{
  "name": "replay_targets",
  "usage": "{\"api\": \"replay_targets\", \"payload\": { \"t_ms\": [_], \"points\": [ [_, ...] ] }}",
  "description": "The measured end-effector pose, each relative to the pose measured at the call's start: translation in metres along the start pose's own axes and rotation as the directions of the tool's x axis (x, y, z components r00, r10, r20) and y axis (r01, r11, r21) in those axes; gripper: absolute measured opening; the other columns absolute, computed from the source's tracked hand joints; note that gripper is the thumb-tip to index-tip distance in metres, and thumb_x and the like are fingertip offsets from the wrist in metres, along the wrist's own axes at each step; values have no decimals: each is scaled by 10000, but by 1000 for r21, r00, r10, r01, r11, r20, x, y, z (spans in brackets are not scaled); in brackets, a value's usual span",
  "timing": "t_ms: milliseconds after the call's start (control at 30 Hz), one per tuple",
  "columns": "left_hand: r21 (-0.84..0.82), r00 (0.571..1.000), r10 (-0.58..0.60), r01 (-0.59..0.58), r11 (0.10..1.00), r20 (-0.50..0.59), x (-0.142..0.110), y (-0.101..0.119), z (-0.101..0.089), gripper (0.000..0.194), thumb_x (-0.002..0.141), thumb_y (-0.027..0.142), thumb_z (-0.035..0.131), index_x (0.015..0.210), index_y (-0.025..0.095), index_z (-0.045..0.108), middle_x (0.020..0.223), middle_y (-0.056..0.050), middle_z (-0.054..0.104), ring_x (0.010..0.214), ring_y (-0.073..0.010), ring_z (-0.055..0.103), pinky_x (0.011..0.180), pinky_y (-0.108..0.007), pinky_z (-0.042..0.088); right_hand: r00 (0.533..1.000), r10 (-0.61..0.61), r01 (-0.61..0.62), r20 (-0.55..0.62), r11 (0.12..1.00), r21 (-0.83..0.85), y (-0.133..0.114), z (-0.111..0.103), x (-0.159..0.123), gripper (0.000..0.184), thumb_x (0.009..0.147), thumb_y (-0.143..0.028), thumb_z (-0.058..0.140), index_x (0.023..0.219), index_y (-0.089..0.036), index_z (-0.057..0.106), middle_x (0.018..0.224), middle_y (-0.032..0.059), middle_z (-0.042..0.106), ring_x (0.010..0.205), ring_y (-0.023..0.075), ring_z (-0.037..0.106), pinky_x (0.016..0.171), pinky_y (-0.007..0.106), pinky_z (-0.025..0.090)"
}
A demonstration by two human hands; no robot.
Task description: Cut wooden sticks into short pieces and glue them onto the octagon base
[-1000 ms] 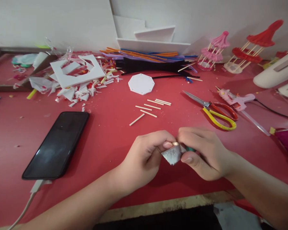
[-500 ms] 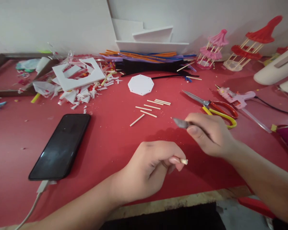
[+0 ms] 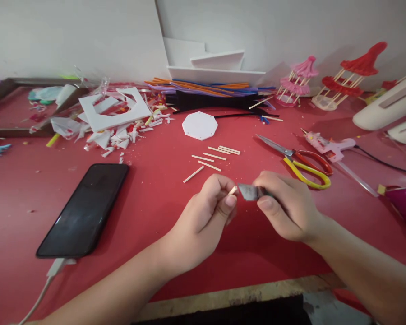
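My left hand (image 3: 206,216) pinches a short wooden stick (image 3: 233,190) between thumb and fingers, its pale end poking out toward the right. In my right hand (image 3: 287,205) is a craft knife (image 3: 248,192), its grey blade pointing left, close to the stick's tip; whether they touch I cannot tell. Most of the knife's handle is hidden in my fist. Beyond my hands several cut wooden sticks (image 3: 214,156) lie loose on the red table (image 3: 149,194). Behind them rests a white octagonal foam board (image 3: 200,126) with small holes near its edge.
Scissors (image 3: 292,155) and a pink glue gun (image 3: 329,144) lie at right. A phone (image 3: 84,210) with a cable is at left. Foam scraps (image 3: 115,113), pipe cleaners (image 3: 216,88), a pink model (image 3: 297,81) and a red model (image 3: 352,74) stand or lie at the back.
My left hand has risen and turned, so the stick now points up and right. The knife blade has come down beside the stick's end.
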State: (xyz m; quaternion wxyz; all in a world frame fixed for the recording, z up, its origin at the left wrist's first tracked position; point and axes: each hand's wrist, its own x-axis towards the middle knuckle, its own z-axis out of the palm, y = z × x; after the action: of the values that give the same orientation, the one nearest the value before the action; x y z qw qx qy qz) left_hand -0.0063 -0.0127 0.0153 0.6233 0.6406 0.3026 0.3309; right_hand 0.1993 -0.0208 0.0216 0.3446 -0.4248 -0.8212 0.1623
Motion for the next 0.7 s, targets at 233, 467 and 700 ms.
{"api": "replay_targets", "payload": {
  "t_ms": [233,467,700],
  "points": [
    [-9,993,110,-109,994,35,0,-1,0,179,962,33,401,927,200,454,798,43,496,707,-67,447,649,-186,367,996,-45,42,82,998,37,-8,7,-3,300,974,-399,418,773,-179,452,683,-18,433,598,102,358,551,259,276],
    [-20,994,113,-113,993,9,1,1,3,215,935,-4,387,919,198,457,778,53,457,668,-63,394,612,-181,346,997,-47,46,68,999,26,-10,7,-4,303,977,-406,417,776,-181,437,682,-24,412,597,100,346,543,255,276],
    [-56,995,102,-101,993,20,0,1,5,200,955,25,377,897,194,468,780,44,487,694,-67,446,641,-196,380,998,-40,42,49,998,-50,-11,5,-3,312,982,-404,400,769,-185,464,663,-20,425,576,107,366,534,256,289]
  ]
}}
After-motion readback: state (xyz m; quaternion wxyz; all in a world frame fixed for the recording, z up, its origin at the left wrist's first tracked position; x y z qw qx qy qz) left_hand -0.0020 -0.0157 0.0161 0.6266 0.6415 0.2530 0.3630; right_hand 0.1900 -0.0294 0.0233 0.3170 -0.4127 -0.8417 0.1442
